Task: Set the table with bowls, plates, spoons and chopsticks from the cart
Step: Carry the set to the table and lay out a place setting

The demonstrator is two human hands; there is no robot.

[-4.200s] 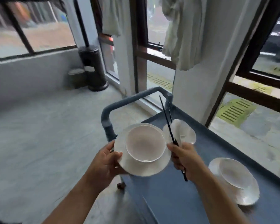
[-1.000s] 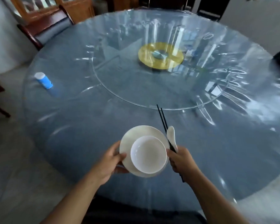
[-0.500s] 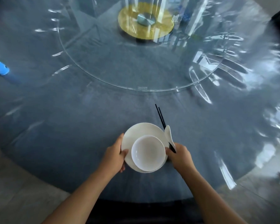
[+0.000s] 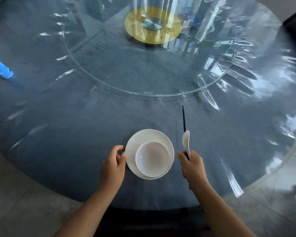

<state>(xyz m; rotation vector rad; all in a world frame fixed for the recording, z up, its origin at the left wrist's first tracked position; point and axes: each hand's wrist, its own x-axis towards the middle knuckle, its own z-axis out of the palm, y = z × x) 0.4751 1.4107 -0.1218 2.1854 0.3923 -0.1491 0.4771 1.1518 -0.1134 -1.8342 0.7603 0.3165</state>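
Plate (image 4: 144,136) lies on the desk (image 4: 72,137) near the front edge and looks flat. Bowl (image 4: 152,158) sits in it, off-centre toward the near right rim. Left grip (image 4: 112,165) is loosely curled at the plate's left rim with its fingertips at the edge; cannot tell whether it pinches or merely touches. Right grip (image 4: 191,164) is clamped on spoon (image 4: 186,142) and chopsticks (image 4: 183,118) together, just right of the plate and apart from it. The spoon's bowl end and the chopstick tips point away toward the turntable (image 4: 109,65), and the chopstick butts poke out below the fist. Step in hand, as judged: finish this setting by laying the cutlery beside the plate.

- Steady the plate with the left grip while the right lowers.
- Lay the chopsticks first, parallel and with tips even, just right of the plate without touching it.
- Lay the spoon beside them.
- Release one item at a time: both share one fist, and the spoon could skid on the glossy clear cover.
- Nudge the bowl to the plate's centre.
- Keep the tips short of the turntable rim.

Blue bottle (image 4: 1,70) at far left is well apart and no concern.
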